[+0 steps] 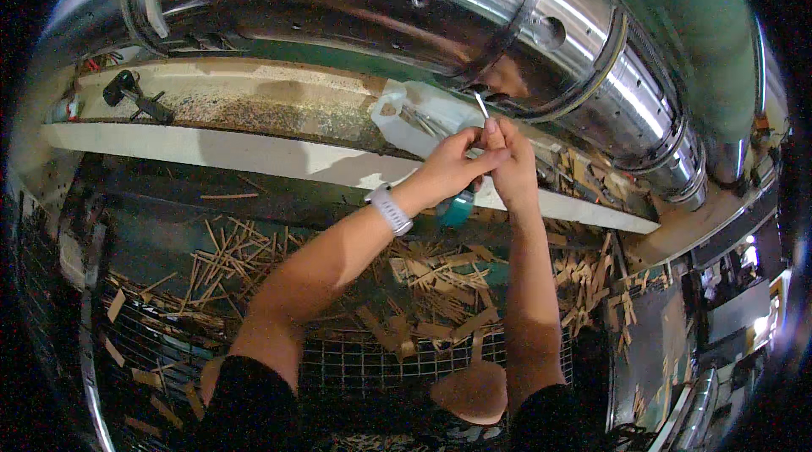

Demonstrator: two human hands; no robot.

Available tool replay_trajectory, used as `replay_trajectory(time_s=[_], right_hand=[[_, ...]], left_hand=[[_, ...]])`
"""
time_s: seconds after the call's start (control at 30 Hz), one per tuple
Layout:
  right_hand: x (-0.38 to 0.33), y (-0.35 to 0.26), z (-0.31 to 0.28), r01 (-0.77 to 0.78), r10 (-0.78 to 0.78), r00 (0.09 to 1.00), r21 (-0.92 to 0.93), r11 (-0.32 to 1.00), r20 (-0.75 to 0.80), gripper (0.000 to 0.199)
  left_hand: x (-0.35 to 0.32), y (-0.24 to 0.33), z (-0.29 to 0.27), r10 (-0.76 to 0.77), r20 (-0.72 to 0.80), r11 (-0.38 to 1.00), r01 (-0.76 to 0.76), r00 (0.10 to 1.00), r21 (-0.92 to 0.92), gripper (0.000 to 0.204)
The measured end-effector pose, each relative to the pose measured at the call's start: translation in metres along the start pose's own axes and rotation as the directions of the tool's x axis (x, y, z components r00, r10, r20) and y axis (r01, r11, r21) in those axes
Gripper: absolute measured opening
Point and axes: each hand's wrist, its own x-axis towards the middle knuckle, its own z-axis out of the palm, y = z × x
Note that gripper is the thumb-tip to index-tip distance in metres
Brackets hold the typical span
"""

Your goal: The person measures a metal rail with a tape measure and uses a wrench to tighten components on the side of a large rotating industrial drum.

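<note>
My two hands are together in front of a large shiny metal cylinder (pixel 364 4). My right hand (pixel 518 169) is closed around a thin light metal rod (pixel 481 104), whose far tip reaches a dark opening in the cylinder's underside. My left hand (pixel 448 171), with a pale watch on its wrist, is closed with its fingers against the right hand; what it grips is hidden. Just below the hands shows a teal object (pixel 457 208), partly covered, its kind unclear. Behind the left hand, a cut-open translucent plastic jug (pixel 392 118) holds several thin rods.
A pale beam (pixel 279 152) runs across under the cylinder. A black clamp-like tool (pixel 135 98) lies on the ledge at left. Many cardboard strips (pixel 228 262) litter the area below, above a wire grid (pixel 355 359). At right stands a green curved housing (pixel 702 21).
</note>
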Motion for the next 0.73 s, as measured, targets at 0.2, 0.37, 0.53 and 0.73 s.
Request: replay_trajectory(time_s=[0.2,0.37,0.53,0.73], right_hand=[[-0.003,-0.007,0.003,-0.079,0.079,0.997,0.045,0.996,-0.002,0.031],[0.0,0.013,0.006,0.009,-0.004,0.991,0.035,0.999,-0.13,0.028],[-0.005,0.005,0.004,-0.017,0.006,0.991,-0.08,0.997,-0.136,0.027],[0.0,0.007,-0.005,-0.11,0.109,0.994,0.054,0.992,0.021,0.024]], left_hand=[[0.02,-0.004,-0.001,-0.135,0.153,0.942,0.174,0.979,-0.287,0.029],[0.025,-0.017,0.009,0.007,0.103,0.958,0.023,0.995,-0.287,0.027],[0.022,-0.013,0.006,0.068,0.15,0.973,-0.033,0.986,-0.228,0.037],[0.015,-0.008,-0.003,-0.107,0.132,0.98,0.127,0.985,-0.153,0.052]])
